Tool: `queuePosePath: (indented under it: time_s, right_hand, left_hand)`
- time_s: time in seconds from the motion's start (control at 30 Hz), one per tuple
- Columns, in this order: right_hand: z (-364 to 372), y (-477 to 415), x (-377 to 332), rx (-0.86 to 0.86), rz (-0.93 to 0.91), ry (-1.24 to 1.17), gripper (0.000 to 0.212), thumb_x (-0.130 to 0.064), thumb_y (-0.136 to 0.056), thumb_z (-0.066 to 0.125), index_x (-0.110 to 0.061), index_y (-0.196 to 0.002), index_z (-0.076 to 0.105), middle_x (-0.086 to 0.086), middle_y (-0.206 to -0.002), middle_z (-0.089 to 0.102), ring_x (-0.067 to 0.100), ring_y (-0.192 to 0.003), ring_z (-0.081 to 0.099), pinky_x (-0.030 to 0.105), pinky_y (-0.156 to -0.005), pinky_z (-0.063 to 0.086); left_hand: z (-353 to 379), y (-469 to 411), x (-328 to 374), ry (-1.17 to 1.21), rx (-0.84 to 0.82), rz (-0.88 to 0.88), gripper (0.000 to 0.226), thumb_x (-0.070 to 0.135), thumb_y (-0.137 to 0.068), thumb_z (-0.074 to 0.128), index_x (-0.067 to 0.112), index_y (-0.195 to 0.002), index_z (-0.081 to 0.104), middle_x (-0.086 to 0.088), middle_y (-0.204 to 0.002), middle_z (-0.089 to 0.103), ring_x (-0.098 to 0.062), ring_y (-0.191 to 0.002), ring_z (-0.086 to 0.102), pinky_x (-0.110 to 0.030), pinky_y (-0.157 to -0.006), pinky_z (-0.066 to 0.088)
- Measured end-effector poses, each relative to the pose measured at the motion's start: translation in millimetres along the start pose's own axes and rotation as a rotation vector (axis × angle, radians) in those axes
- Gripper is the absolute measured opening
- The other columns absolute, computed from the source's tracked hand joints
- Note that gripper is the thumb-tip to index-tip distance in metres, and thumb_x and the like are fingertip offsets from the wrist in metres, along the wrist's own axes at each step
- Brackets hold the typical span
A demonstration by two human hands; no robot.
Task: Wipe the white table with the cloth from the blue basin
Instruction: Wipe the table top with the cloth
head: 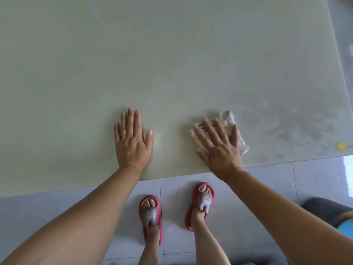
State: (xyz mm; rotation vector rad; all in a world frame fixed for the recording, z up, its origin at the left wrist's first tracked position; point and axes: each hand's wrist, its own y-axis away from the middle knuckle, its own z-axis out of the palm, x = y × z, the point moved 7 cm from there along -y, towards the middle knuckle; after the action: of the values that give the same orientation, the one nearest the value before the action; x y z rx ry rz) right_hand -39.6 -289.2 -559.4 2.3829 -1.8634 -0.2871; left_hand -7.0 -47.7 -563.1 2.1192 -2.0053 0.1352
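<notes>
The white table (pixel 172 54) fills the upper part of the head view. My left hand (pixel 131 140) lies flat on it near the front edge, fingers together, holding nothing. My right hand (pixel 217 146) presses flat on a crumpled white cloth (pixel 239 138) with small yellow marks, most of it hidden under my palm and fingers. Wet smears (pixel 298 129) show on the table to the right of the cloth. A sliver of the blue basin (pixel 346 227) shows at the lower right edge, beside my right forearm.
A small yellow object (pixel 341 146) lies near the table's front right corner. Below the table edge is a grey tiled floor (pixel 57 217) with my feet in red slippers (pixel 150 217). A dark grey seat (pixel 324 209) stands at the lower right.
</notes>
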Motion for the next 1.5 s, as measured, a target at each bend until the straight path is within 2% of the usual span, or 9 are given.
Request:
queuePosePath:
  time_s: [0.17, 0.4, 0.63, 0.77, 0.9, 1.1, 1.23, 1.37, 1.5]
  right_hand:
    - [2, -1, 4, 0.034, 0.520, -0.146, 0.062, -0.059, -0.091, 0.014, -0.041, -0.146, -0.007, -0.010, -0.158, -0.007, 0.021, -0.146, -0.011, 0.065, -0.108, -0.012]
    - [-1, -5, -73, 0.049, -0.348, 0.007, 0.054, -0.048, -0.094, 0.038, -0.037, -0.146, 0.029, -0.006, -0.154, 0.029, 0.024, -0.144, 0.020, 0.066, -0.109, 0.019]
    - [-12, -69, 24, 0.075, 0.460, -0.168, 0.059, -0.049, -0.095, 0.031, -0.038, -0.149, 0.008, -0.005, -0.160, 0.003, 0.025, -0.147, -0.004, 0.068, -0.108, -0.007]
    - [0, -42, -86, 0.014, -0.017, -0.081, 0.060, -0.055, -0.093, 0.020, -0.035, -0.150, 0.013, -0.003, -0.159, 0.008, 0.028, -0.147, 0.003, 0.067, -0.110, -0.002]
    - [-11, -73, -42, 0.033, -0.311, 0.028, 0.049, -0.044, -0.095, 0.030, -0.038, -0.144, 0.032, -0.002, -0.153, 0.032, 0.026, -0.142, 0.027, 0.068, -0.107, 0.015]
    - [-24, -128, 44, 0.083, 0.485, -0.213, 0.055, -0.048, -0.097, 0.025, -0.043, -0.148, 0.007, -0.004, -0.161, 0.001, 0.021, -0.147, -0.007, 0.065, -0.109, -0.009]
    - [-11, -104, -80, 0.014, -0.002, -0.103, 0.058, -0.048, -0.094, 0.025, -0.037, -0.149, 0.011, -0.002, -0.159, 0.007, 0.027, -0.147, 0.000, 0.065, -0.110, -0.005]
    - [-22, -119, -50, 0.015, -0.363, -0.006, 0.056, -0.051, -0.094, 0.032, -0.039, -0.147, 0.023, -0.006, -0.157, 0.021, 0.024, -0.145, 0.016, 0.062, -0.112, 0.007]
    - [-35, -151, 18, 0.075, 0.221, -0.159, 0.059, -0.050, -0.094, 0.038, -0.040, -0.148, 0.018, -0.005, -0.159, 0.014, 0.020, -0.147, 0.006, 0.057, -0.113, -0.005]
  left_hand:
    - [0, 0, 1, -0.009, 0.029, -0.006, 0.065, 0.041, -0.094, 0.030, 0.007, -0.149, 0.027, -0.012, -0.157, 0.023, -0.030, -0.145, 0.020, -0.044, -0.118, 0.009]
    - [-3, 0, 0, -0.021, 0.044, -0.008, 0.061, 0.035, -0.094, 0.029, 0.009, -0.148, 0.030, -0.011, -0.157, 0.025, -0.028, -0.145, 0.022, -0.044, -0.118, 0.013]
    - [0, -2, -1, -0.042, 0.035, -0.035, 0.061, 0.034, -0.093, 0.027, 0.009, -0.148, 0.028, -0.011, -0.157, 0.026, -0.027, -0.145, 0.021, -0.044, -0.118, 0.012]
    - [-3, -1, 1, -0.035, 0.055, -0.009, 0.059, 0.030, -0.093, 0.031, 0.006, -0.147, 0.033, -0.013, -0.155, 0.029, -0.029, -0.144, 0.024, -0.046, -0.118, 0.016]
    - [-2, -2, 0, -0.053, 0.013, -0.033, 0.060, 0.031, -0.093, 0.028, 0.007, -0.148, 0.030, -0.011, -0.156, 0.026, -0.027, -0.145, 0.022, -0.044, -0.118, 0.013]
    - [0, -2, -1, -0.059, -0.002, -0.028, 0.060, 0.031, -0.093, 0.028, 0.007, -0.148, 0.028, -0.011, -0.157, 0.024, -0.028, -0.145, 0.021, -0.043, -0.119, 0.010]
    - [2, -3, -1, -0.086, -0.018, -0.037, 0.060, 0.031, -0.092, 0.028, 0.007, -0.147, 0.030, -0.012, -0.156, 0.025, -0.028, -0.144, 0.022, -0.043, -0.118, 0.010]
    - [3, -3, -3, -0.074, -0.029, -0.020, 0.061, 0.031, -0.092, 0.029, 0.007, -0.148, 0.029, -0.012, -0.157, 0.023, -0.029, -0.145, 0.020, -0.047, -0.118, 0.014]
    - [3, -2, -2, -0.062, -0.034, -0.020, 0.061, 0.031, -0.092, 0.029, 0.006, -0.148, 0.029, -0.012, -0.157, 0.023, -0.028, -0.145, 0.019, -0.049, -0.117, 0.016]
